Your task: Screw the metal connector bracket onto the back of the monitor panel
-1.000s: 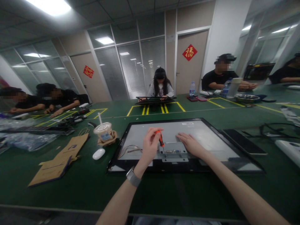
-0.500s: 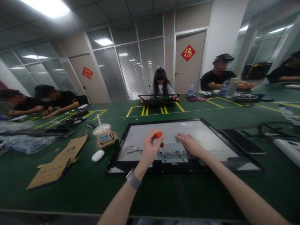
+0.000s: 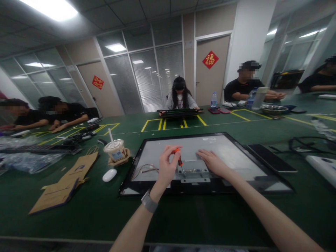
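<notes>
**Left hand point(image 3: 168, 162) pinches orange screwdriver point(image 3: 180, 161)**

The screwdriver slants beneath it to a metal bracket point(image 3: 195, 165) on a black-framed panel point(image 3: 233, 154). The right hand point(image 3: 214, 163) lies outstretched alongside; a white mouse point(image 3: 109, 175) sits left of both hands.

Office; glass partitions point(image 3: 144, 75), long worktable point(image 3: 91, 220)

1. from my end i see a bright ceiling light point(image 3: 49, 9) at upper left in a dim ceiling point(image 3: 141, 10).
2. i make out glass partitions point(image 3: 143, 73) with blinds, reflecting lights.
3. two beige doors point(image 3: 215, 84) each carry a red diamond sign point(image 3: 210, 60).
4. a white column point(image 3: 252, 35) stands right of one door.
5. a green table point(image 3: 78, 224) bears yellow tape point(image 3: 164, 124).
</notes>
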A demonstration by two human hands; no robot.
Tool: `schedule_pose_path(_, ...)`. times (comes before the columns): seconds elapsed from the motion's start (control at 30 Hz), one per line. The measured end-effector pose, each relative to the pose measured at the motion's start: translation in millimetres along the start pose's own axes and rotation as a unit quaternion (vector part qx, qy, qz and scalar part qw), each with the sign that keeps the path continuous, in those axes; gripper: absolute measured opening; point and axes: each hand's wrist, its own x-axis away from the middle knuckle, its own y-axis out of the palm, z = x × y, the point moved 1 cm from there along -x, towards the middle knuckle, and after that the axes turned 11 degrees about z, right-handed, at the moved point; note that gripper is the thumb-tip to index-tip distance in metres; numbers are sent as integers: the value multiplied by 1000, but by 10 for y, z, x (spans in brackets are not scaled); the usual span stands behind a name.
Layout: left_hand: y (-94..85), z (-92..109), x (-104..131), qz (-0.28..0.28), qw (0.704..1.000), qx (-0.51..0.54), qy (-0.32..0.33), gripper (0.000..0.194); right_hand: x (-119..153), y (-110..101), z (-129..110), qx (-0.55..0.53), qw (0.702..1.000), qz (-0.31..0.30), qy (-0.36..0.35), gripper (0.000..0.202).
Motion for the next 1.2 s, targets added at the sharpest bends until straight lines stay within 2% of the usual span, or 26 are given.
schedule_pose_path(0.1, -1, -7, 1, 18, 1000, -15, 19, 15, 3, 9, 1, 1, 1000, 6, -6, 53)
schedule_pose_path(0.33, -22, 26, 6, 24, 1000, -4, -1, 31, 7, -16, -9, 3, 1000, 5, 0, 54)
schedule_pose_path(0.43, -29, 10, -6, 20, 1000, -14, 0, 25, 6, -19, -7, 5, 1000, -5, 2, 54)
schedule_pose_path(0.57, -22, -21, -20, 55, 998, -24, 18, 11, 6, 7, 9, 10, 1000, 5, 1, 55)
schedule_pose_path(0.7, 1, -12, -15, 73, 997, -19, 15, 13, 6, 22, 15, 20, 1000, 2, -9, 56)
schedule_pose_path(0.97, -5, 64, -2, 19, 1000, -10, -8, 24, 4, -6, 1, 4, 1000, 10, -5, 54)
schedule_pose_path(1.1, 5, 59, -12, 11, 999, 35, -40, 30, -3, 18, 19, 2, 1000, 11, -2, 54)
schedule_pose_path(1.2, 4, 51, -38, 19, 999, 38, -32, 31, 1, 25, 24, 5, 1000, 11, -9, 55)
